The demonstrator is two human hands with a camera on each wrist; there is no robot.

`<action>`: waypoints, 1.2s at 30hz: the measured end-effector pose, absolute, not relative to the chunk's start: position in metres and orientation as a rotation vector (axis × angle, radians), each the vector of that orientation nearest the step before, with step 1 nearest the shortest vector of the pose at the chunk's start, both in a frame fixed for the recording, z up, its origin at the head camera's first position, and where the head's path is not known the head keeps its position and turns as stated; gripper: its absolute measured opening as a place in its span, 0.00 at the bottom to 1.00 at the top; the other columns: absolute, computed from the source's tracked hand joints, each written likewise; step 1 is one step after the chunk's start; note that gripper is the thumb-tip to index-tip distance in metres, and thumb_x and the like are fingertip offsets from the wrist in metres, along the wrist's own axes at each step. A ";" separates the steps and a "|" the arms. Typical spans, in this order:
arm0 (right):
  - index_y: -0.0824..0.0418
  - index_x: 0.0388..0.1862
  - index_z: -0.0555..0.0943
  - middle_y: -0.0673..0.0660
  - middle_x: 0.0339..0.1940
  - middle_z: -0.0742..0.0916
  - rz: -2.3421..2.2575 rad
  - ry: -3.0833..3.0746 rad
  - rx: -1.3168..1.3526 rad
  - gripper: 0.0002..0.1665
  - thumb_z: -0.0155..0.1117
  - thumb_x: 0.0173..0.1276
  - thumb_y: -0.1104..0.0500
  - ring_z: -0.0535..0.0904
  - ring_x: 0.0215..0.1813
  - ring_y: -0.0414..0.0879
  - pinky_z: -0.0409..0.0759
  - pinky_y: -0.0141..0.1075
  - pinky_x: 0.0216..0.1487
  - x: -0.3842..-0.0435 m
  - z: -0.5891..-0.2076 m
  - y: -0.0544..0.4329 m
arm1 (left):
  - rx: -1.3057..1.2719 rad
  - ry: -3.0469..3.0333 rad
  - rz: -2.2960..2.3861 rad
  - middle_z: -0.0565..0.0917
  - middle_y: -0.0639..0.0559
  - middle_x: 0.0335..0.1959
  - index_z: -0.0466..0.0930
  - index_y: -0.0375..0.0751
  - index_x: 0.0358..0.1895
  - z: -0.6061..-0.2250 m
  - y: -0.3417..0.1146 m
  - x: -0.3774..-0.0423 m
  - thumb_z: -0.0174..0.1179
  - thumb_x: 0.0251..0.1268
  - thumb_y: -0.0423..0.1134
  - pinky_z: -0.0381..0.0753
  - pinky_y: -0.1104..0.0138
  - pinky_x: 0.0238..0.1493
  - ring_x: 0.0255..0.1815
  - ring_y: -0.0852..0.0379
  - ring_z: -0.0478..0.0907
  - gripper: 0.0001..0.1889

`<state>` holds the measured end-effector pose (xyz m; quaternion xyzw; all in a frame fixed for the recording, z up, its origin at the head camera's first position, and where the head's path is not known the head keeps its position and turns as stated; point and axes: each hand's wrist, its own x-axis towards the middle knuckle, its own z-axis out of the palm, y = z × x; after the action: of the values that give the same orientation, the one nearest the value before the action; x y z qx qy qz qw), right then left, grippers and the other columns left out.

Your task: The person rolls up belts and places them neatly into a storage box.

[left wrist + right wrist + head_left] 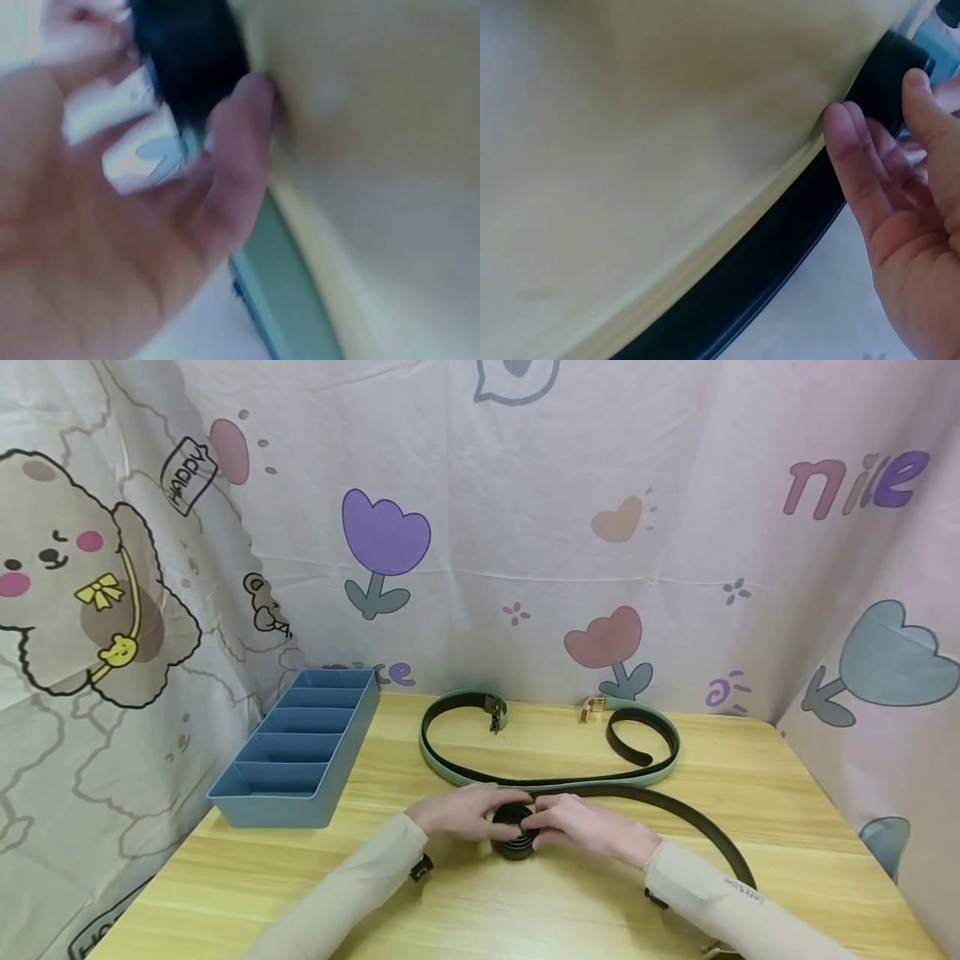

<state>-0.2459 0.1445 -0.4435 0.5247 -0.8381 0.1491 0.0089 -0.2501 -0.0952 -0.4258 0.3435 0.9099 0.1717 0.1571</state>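
Where the near edge of view cuts across the worktop [465, 918], two pale sleeves [352, 885] reach inward, each with a small black piece at the cuff. Beyond them, the dark belt [515, 852] stands on edge, partly rolled into a tight coil in the middle of the worktop. The left hand [465, 812] grips the coil from its left side, and the right hand [596, 828] holds it at the right between thumb and fingers. The belt's unrolled length runs behind the right hand and curves nearer, passing behind the right sleeve. Just past it lies a green and black strap [540, 782], looped at both ends, with a gold-toned buckle [593, 707] at the right. Left of it sits a blue tray [276, 814] with five compartments. Farthest back hangs a printed cloth [510, 527].
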 end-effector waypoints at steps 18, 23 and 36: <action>0.46 0.53 0.82 0.42 0.44 0.85 0.307 -2.566 1.695 0.13 0.58 0.72 0.50 0.79 0.43 0.30 0.78 0.25 0.44 -0.240 -0.440 0.140 | 1.095 2.906 0.076 0.80 0.56 0.33 0.77 0.52 0.49 -0.430 -0.070 -0.231 0.68 0.47 0.69 0.76 0.69 0.30 0.30 0.61 0.76 0.32; 0.45 0.54 0.83 0.43 0.50 0.85 0.293 -2.606 1.674 0.14 0.57 0.73 0.50 0.80 0.51 0.32 0.78 0.28 0.52 -0.241 -0.438 0.141 | 1.058 2.811 0.109 0.76 0.52 0.49 0.70 0.64 0.67 -0.431 -0.072 -0.233 0.70 0.47 0.66 0.79 0.64 0.43 0.39 0.58 0.78 0.40; 0.47 0.52 0.83 0.44 0.50 0.84 0.261 -2.588 1.645 0.13 0.59 0.72 0.52 0.80 0.51 0.33 0.78 0.29 0.52 -0.245 -0.439 0.140 | 1.039 2.870 0.115 0.76 0.53 0.48 0.72 0.63 0.64 -0.435 -0.069 -0.235 0.68 0.47 0.69 0.79 0.64 0.41 0.38 0.57 0.77 0.39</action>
<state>-0.2451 0.1404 -0.4386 0.5342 -0.8405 0.0847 0.0321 -0.2346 -0.0686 -0.4347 0.3399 0.9387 0.0377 0.0436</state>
